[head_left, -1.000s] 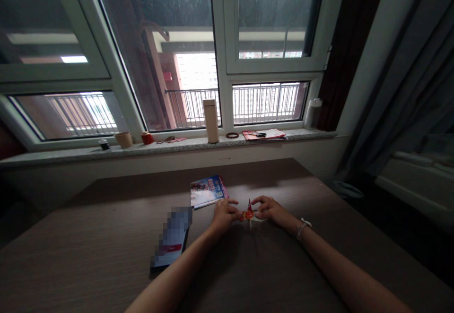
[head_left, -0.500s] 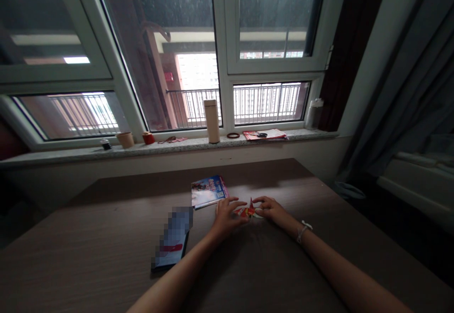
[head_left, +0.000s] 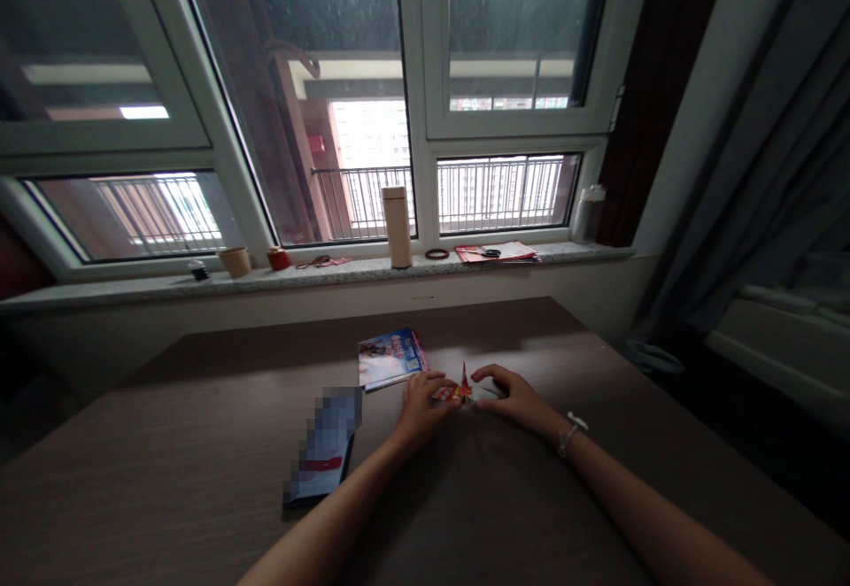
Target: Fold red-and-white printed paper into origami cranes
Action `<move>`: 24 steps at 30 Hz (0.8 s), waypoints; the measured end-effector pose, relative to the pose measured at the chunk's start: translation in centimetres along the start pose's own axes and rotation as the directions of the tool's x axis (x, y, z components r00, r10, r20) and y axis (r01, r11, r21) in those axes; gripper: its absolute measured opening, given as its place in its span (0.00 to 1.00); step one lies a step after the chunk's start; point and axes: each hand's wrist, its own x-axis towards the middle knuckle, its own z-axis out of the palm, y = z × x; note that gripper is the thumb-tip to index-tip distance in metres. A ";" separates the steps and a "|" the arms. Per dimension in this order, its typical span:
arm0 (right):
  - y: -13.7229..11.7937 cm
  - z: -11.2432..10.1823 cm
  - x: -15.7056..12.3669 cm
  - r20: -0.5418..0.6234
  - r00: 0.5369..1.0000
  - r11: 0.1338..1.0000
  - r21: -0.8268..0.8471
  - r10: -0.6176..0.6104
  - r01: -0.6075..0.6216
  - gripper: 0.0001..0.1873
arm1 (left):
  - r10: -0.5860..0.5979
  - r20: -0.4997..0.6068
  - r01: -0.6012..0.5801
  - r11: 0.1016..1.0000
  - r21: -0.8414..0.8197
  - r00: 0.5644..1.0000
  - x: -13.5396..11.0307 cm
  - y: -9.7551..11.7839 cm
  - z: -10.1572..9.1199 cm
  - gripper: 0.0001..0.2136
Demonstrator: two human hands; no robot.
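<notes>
A small origami paper figure, red and yellow with white parts, is between my two hands just above or on the brown table. One thin red point of it sticks upward, and a pale flap extends to the right. My left hand pinches the patterned left side between thumb and fingers. Around the pale right flap, my right hand curves with thumb and index finger apart; whether its thumb touches the paper I cannot tell. The underside of the figure is hidden.
Left of my left forearm lies a phone with a blurred screen. Behind it are printed leaflets. On the windowsill stand a beige flask, a paper cup, and red papers with scissors.
The origami figure has shifted slightly left, its red point standing straighter. My right thumb and index finger have spread farther apart. My left hand has barely moved.
</notes>
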 end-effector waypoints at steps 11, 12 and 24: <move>-0.4 0.2 -0.2 0.005 0.998 0.996 -0.065 -0.061 0.062 0.08 | 0.003 0.011 -0.003 1.000 0.022 1.000 0.0 0.3 -0.1 0.13; -0.5 0.2 -0.3 0.001 0.998 0.996 -0.075 -0.057 0.057 0.08 | 0.004 0.012 -0.004 1.000 0.026 1.000 0.0 0.3 0.0 0.13; 0.2 -0.6 -0.2 -0.293 0.956 0.951 -0.297 -0.003 -0.088 0.07 | -0.006 0.034 0.004 0.997 0.071 0.999 -0.2 0.3 0.0 0.23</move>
